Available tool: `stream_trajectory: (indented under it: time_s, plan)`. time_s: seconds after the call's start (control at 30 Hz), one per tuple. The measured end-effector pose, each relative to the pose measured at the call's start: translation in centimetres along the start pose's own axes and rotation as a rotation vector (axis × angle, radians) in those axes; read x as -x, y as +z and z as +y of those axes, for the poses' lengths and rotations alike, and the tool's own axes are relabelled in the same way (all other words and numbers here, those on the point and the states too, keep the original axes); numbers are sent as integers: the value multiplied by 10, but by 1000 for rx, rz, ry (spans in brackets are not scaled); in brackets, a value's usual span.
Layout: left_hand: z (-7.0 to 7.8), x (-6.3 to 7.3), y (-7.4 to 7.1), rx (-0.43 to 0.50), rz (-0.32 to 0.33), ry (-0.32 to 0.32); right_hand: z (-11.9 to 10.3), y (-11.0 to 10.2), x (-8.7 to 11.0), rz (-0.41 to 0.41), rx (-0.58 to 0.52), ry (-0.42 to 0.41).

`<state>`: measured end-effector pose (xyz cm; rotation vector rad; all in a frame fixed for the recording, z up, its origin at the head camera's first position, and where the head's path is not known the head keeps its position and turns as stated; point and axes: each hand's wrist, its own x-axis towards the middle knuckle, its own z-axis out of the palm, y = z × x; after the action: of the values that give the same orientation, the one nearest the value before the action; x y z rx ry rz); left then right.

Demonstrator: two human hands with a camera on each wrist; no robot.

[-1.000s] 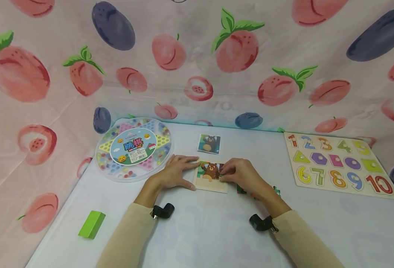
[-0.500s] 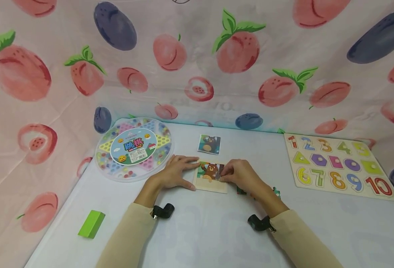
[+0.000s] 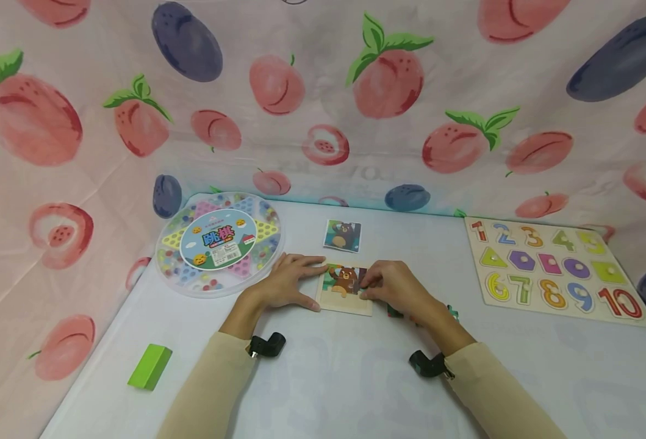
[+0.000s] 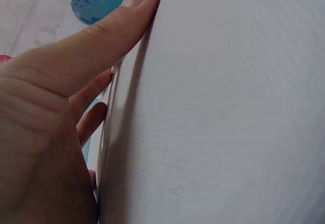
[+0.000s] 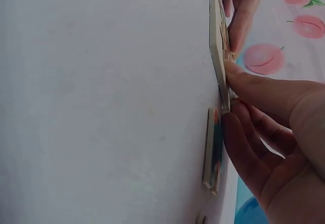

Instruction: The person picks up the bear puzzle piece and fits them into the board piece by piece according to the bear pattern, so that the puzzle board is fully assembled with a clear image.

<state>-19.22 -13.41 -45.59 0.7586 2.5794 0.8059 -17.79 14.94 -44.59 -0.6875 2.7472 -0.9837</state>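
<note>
A small wooden jigsaw board [image 3: 345, 303] with a partly assembled bear picture [image 3: 343, 281] lies in the middle of the white table. My left hand [image 3: 288, 281] rests at its left side with spread, fairly straight fingers; thumb and index fingertip touch its edge. At the board's right side, my right hand [image 3: 396, 286] pinches a dark puzzle piece [image 3: 362, 284], mostly covered by the fingers, against the picture. In the right wrist view the thumb and fingers [image 5: 244, 148] meet at the board's edge [image 5: 217, 51]. Loose puzzle pieces [image 3: 393, 311] lie under the right wrist, partly hidden.
Behind the board lies a bear picture card [image 3: 342, 236]. A round Chinese checkers set [image 3: 219, 245] stands at the back left, a green block [image 3: 150, 367] at the front left. A wooden number board [image 3: 560, 269] is at the right. Fruit-print cloth [image 3: 323, 91] hangs behind.
My right fingers have shifted slightly at the board's right side, with the puzzle piece still between them. The left hand and the board have stayed in place.
</note>
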Motion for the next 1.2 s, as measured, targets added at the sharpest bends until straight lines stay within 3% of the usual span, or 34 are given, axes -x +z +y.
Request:
stream_trajectory:
  time_s: [0.4,0.9,1.03,1.2]
  plan:
    - [-1,0,1,3,-3,-2,0,-4,-2,-51,25,-42]
    - [0,0,0,3,0,-12,0,-4,-6,-73,47,69]
    - [0,0,-1,0,1,-8,-2,-2,-9,-82,58,64]
    - [2,0,-1,-1,-6,-14,1,0,-12,-94,-7,43]
